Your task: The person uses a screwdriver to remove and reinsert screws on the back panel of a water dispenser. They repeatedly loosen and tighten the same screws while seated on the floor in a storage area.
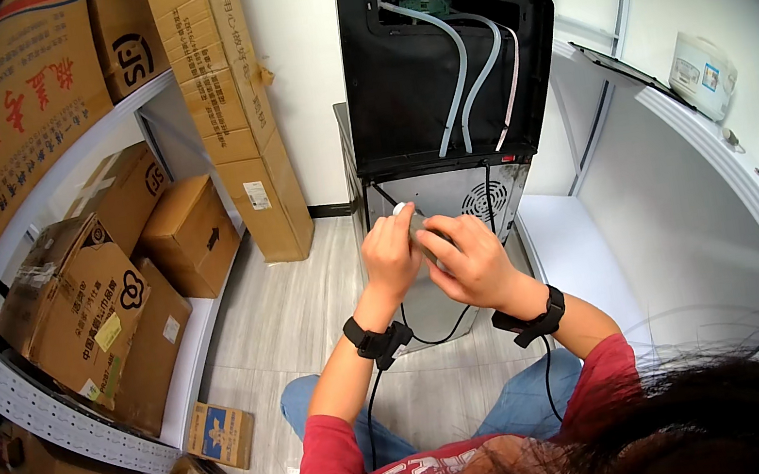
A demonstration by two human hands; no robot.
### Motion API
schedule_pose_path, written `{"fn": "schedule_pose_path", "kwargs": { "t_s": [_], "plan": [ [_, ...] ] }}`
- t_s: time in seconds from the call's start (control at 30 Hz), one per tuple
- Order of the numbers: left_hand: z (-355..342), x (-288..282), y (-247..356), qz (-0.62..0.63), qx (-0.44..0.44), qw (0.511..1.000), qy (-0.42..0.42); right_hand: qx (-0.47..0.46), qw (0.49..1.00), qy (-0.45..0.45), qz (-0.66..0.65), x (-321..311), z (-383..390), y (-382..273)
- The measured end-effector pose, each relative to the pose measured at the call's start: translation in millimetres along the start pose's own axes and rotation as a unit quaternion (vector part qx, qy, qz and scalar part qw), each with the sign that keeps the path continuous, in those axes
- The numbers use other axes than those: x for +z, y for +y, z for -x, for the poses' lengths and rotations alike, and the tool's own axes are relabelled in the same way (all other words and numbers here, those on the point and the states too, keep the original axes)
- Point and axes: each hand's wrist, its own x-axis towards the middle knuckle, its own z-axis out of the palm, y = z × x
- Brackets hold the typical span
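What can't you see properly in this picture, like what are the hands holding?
1. The small grey part with a white tip, head view: the left hand and right hand cover most of it, so its kind is unclear.
2. The grey back panel of the appliance: its lower half is hidden behind both hands.
3. The pale tubes: their lower ends vanish behind the black cover.
4. The white appliance on the right shelf: too small to identify.
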Motion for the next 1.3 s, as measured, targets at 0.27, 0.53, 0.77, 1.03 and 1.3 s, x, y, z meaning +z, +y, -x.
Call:
{"fn": "schedule_pose_path", "kwargs": {
  "t_s": [0.27,0.53,0.77,1.03,1.3],
  "plan": [
    [-4,-2,7,0.013,-0.012,1.000,-0.010,0.067,0.997,-0.025,0.001,-1,3,-6],
    [9,7,4,0.016,-0.039,0.999,-0.025,0.088,0.996,-0.016,0.000,-1,7,-9],
    [4,5,6,0.048,-0.026,0.998,0.020,0.046,0.998,0.033,-0.028,2,14,-8],
    [2,1,7,0.033,-0.029,0.999,0.008,0.035,0.998,0.037,-0.026,5,17,-10],
    [2,0,13,0.023,-0.038,0.999,-0.012,0.101,0.994,0.014,-0.029,3,22,-14]
  ]
}}
